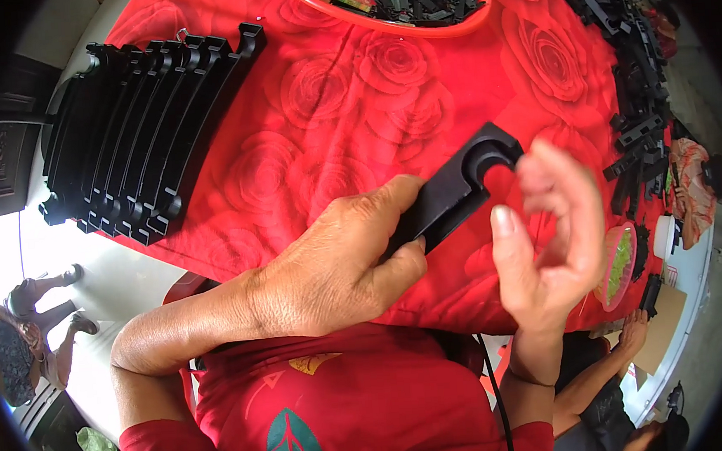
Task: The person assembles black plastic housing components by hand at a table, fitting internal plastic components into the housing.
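My left hand (330,256) is closed round a long black plastic piece (450,193) and holds it tilted above the red cloth. A rounded notch shows at the far right end of the piece; its near end is hidden by my hand. Close to the notched end is my right hand (556,242), its thumb apart from its curled fingers and nothing visible between them. Whether a fingertip touches the piece's corner, I cannot tell. Similar long black pieces with notched ends (157,130) lie side by side in a row at the table's left.
A red table cover (320,104) with a rose pattern lies under everything. An orange-red basin (390,27) of small black parts stands at the far side. Black parts (640,126) are heaped along the right edge, near a pink basket (620,267). A co-worker's hand (632,333) is at lower right.
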Demonstrator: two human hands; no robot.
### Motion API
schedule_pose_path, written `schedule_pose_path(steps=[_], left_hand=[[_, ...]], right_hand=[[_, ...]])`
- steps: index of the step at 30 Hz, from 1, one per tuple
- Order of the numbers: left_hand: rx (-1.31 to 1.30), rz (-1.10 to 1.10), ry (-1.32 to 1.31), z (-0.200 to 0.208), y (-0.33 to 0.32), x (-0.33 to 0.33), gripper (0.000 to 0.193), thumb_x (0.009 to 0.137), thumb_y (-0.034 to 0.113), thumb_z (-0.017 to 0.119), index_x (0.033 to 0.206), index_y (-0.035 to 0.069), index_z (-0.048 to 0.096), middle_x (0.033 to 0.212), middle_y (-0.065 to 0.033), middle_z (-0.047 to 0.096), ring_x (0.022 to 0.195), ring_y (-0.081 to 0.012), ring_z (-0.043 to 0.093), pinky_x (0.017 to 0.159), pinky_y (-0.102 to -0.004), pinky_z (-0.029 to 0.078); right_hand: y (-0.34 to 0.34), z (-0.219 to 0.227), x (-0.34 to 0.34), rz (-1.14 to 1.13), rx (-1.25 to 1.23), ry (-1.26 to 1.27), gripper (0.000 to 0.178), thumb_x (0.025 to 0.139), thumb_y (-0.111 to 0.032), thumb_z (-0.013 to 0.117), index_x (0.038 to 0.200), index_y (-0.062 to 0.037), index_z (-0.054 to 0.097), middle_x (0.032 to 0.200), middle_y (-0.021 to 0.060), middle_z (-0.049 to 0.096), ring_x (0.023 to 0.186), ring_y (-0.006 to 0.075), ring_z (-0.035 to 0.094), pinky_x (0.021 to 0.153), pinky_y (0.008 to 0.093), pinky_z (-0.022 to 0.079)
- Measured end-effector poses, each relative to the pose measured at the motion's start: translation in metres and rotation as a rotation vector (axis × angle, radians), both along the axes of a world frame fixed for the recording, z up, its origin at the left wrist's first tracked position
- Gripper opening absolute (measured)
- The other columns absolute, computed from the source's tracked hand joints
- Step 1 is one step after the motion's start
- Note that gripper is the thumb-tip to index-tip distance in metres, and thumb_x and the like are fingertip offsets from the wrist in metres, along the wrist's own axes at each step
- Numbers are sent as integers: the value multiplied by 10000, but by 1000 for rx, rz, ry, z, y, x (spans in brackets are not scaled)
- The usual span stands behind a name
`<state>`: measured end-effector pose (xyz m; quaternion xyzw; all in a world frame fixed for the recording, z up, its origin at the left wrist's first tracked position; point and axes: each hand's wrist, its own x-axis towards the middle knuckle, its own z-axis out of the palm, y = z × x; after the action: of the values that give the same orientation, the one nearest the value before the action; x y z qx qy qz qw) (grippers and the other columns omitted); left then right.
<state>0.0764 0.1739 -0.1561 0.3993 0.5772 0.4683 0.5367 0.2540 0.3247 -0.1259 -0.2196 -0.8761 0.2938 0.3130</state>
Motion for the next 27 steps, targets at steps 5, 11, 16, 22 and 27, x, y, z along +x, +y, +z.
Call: schedule_pose_path(steps=[5,11,16,22,27], left_hand=[[49,-130,170,3,-1,-1,379,989,35,562,1360,-44,582,828,-94,621,769,-134,622,668,-337,495],[-79,-205,153,5,-8,-9,343,970,44,573,1292,-45,653,805,-120,661,739,-160,655,670,-352,518],[-9,-242,227,1,-10,-4,304,957,37,584,1235,-48,674,791,-134,660,716,-176,656,660,-364,520],[95,-261,282,2,-10,2,273,932,34,617,1184,-52,678,791,-150,665,718,-192,673,662,-379,528],[1,-213,211,13,-15,1,244,908,30,643,1134,-49,689,795,-191,678,706,-274,704,667,-404,537]], right_hand=[[20,12,-10,226,-110,-192,414,877,-71,760,1278,27,729,1135,194,732,999,294,737,883,358,581],[8,1,9,286,-400,-283,302,874,-68,768,1159,32,752,956,153,741,854,252,746,774,335,580],[-1,6,7,283,-283,-306,335,770,-136,813,1060,26,771,877,158,732,789,270,739,716,359,569],[-2,22,2,346,-149,-574,211,765,-140,807,927,-17,750,755,132,722,683,307,721,638,398,549],[-4,10,5,355,-428,-570,174,788,-123,792,894,-7,718,708,142,704,608,256,702,586,379,526]])
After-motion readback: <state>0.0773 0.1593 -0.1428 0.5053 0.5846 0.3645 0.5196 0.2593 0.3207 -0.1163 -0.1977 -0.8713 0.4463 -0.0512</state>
